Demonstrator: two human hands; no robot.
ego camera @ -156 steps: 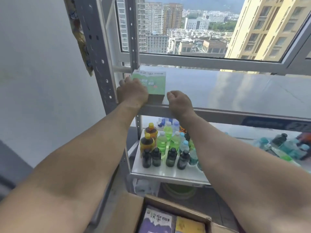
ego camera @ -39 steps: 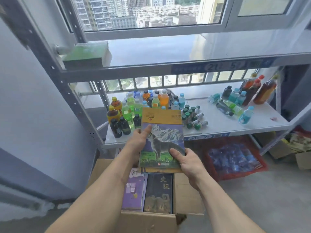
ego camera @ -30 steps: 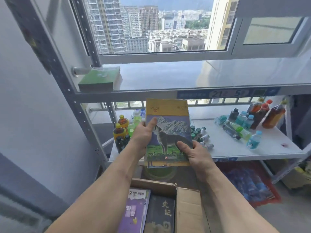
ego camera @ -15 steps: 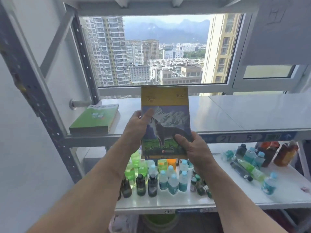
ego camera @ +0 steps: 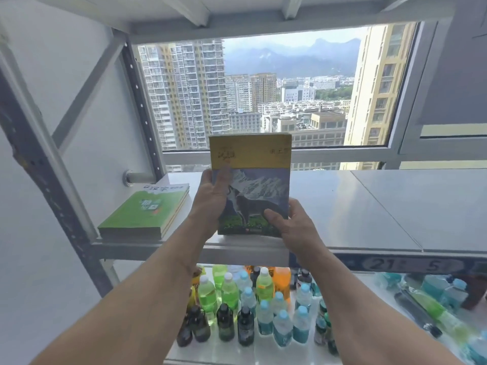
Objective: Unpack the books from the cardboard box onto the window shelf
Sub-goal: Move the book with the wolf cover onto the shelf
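Observation:
A yellow-topped book with a wolf and mountains on its cover (ego camera: pixel 257 177) is held upright over the front edge of the grey window shelf (ego camera: pixel 369 206). My left hand (ego camera: pixel 212 198) grips its left side with the thumb on the cover. My right hand (ego camera: pixel 292 225) grips its lower right corner. A small stack of green-covered books (ego camera: pixel 145 212) lies flat at the shelf's left end, just left of the held book. The cardboard box is out of view.
A grey perforated upright (ego camera: pixel 47 185) and a diagonal brace frame the shelf on the left. Below, a lower shelf (ego camera: pixel 369 327) carries several drink bottles (ego camera: pixel 245 306), some lying on their sides at the right. The window (ego camera: pixel 263 88) stands behind the shelf.
Both hands lifted the wolf book out of the cardboard box and raised it to window-shelf level. The view tilted up, so the box dropped out of sight.

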